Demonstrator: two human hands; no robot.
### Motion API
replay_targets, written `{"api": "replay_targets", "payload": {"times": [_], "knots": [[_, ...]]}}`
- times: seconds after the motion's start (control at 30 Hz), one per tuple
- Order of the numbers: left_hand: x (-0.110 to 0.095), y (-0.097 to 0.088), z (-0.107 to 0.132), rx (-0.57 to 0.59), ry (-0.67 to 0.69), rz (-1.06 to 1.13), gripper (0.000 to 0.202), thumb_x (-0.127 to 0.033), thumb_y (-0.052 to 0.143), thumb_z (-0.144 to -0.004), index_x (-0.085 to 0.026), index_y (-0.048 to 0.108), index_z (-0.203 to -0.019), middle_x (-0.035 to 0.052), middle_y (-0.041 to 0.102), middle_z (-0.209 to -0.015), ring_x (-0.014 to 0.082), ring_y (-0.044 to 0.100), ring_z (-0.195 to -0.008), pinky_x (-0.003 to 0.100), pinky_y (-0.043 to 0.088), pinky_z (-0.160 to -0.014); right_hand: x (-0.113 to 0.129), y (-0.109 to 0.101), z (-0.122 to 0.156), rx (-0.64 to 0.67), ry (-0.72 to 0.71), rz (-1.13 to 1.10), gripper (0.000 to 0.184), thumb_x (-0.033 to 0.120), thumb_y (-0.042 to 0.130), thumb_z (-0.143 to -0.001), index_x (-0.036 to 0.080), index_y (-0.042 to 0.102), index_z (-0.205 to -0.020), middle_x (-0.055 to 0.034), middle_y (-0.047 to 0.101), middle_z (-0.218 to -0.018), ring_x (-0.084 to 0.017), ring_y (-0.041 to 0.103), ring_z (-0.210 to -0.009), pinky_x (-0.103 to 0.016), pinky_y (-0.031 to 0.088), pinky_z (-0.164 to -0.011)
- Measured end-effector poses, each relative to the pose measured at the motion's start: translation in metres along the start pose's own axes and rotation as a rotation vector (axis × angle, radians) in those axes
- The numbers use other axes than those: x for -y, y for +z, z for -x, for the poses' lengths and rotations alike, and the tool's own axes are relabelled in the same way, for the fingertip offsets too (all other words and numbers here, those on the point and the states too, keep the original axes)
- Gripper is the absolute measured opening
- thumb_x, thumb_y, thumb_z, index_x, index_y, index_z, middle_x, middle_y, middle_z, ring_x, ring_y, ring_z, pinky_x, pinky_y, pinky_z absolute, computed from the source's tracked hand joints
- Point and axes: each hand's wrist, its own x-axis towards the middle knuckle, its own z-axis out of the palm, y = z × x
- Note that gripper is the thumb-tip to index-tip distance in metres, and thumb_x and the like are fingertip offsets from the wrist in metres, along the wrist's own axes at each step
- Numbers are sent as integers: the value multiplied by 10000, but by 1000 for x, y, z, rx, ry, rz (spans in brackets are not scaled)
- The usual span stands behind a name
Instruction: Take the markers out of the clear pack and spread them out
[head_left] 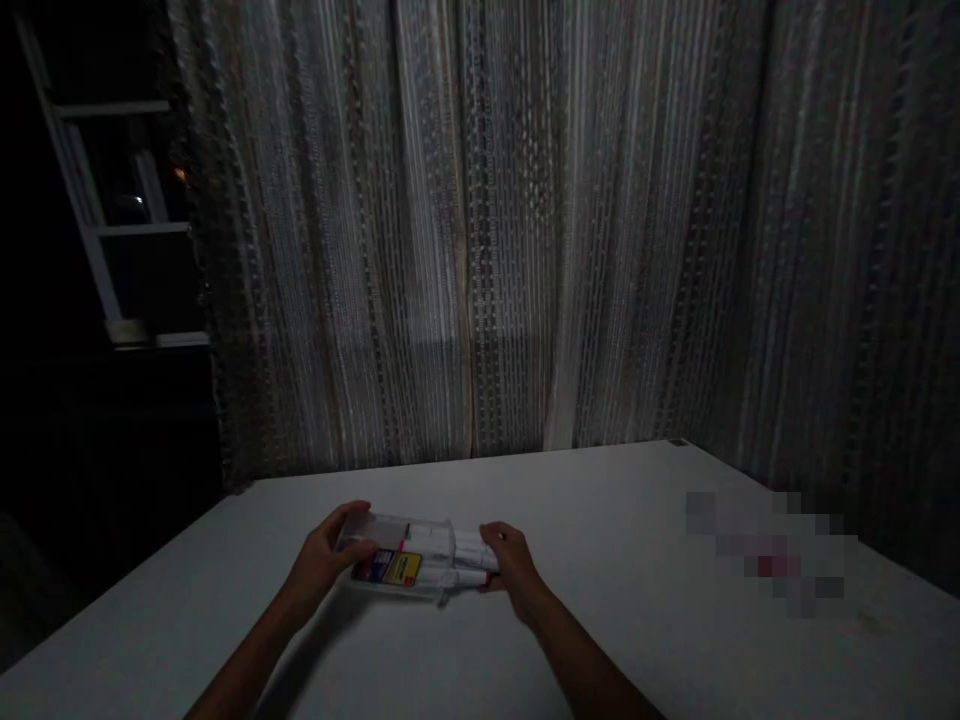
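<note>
We hold a clear plastic pack [401,560] of markers just above the white tabletop [600,500], near its front edge and left of the middle; our left hand [330,555] grips the pack's left end, fingers curled over the top and thumb on the labelled face; our right hand [510,565] closes round the white markers [472,552] sticking out of the pack's right end; a yellow and red label [394,567] shows on the pack; a blurred patch [772,555] lies toward the right edge; a striped curtain [480,230] hangs behind the far edge.
</note>
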Motion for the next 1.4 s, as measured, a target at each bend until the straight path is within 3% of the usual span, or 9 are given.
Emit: {"api": "replay_targets", "payload": {"times": [0.13, 0.23, 0.33, 0.47, 0.67, 0.83, 1.0, 1.13, 1.4], "knots": [[23, -1, 4, -35, -66, 79, 592, -391, 777, -508, -174, 567, -1017, 46, 642, -915, 241, 650, -785, 316, 529, -684, 0, -3, 2, -37, -240, 416, 333, 509, 500, -752, 205, 580, -862, -30, 602, -793, -181, 572, -730, -311, 466, -644], [32, -3, 6, -41, -106, 152, 615, -395, 783, -502, -186, 551, -1032, 30, 649, -874, 232, 657, -757, 313, 527, -676, 9, -7, 15, 44, -380, 734, 396, 518, 502, -764, 204, 581, -993, -71, 602, -1020, -200, 558, -913, -307, 425, -772], [33, -5, 7, -9, -125, 208, 618, -377, 782, -517, -203, 532, -1054, 15, 651, -861, 220, 659, -737, 312, 524, -675, 20, -11, 27, 166, -390, 987, 543, 575, 614, -644, 213, 570, -1048, -84, 593, -1051, -234, 545, -940, -323, 414, -761], [29, -1, 4, 20, -85, 180, 558, -343, 784, -515, -197, 557, -1003, 8, 647, -849, 203, 645, -725, 289, 513, -663, 27, -12, 32, 201, -417, 1281, 715, 555, 720, -483, 188, 564, -1077, -130, 579, -1080, -302, 501, -1013, -393, 388, -817], [19, 11, 0, 73, -20, 132, 533, -318, 784, -495, -187, 561, -962, 24, 641, -881, 226, 628, -814, 292, 510, -708, 31, -4, 30, 293, -542, 1354, 763, 453, 719, -488, 160, 498, -1158, -135, 596, -1092, -294, 554, -960, -376, 419, -795], [25, -10, 3, 58, -3, 78, 509, -314, 781, -526, -187, 557, -965, 11, 634, -876, 212, 618, -807, 269, 511, -684, 33, -6, 29, 310, -543, 1498, 565, 363, 651, -543, 152, 545, -1056, -130, 649, -968, -285, 615, -845, -357, 457, -709], [43, -49, 7, -34, -79, 113, 542, -324, 802, -512, -194, 550, -974, 2, 638, -859, 196, 631, -740, 262, 526, -632, 41, -11, 32, 360, -541, 1618, 562, 340, 660, -532, 131, 562, -1044, -158, 658, -976, -296, 624, -870, -365, 471, -732], [55, -71, 12, -189, -152, 159, 581, -314, 833, -454, -205, 578, -965, -3, 658, -850, 188, 653, -686, 242, 530, -576, 50, -15, 38, 388, -503, 1669, 569, 336, 682, -524, 112, 578, -1036, -177, 659, -984, -308, 627, -884, -370, 480, -738], [79, -63, 21, -420, -257, 378, 544, -202, 772, -572, -230, 532, -1060, 4, 661, -780, 153, 656, -613, 245, 536, -536, 53, 1, 37, 313, -330, 1734, 598, 259, 712, -479, 126, 581, -1047, -170, 660, -993, -302, 630, -910, -367, 487, -756]]}}
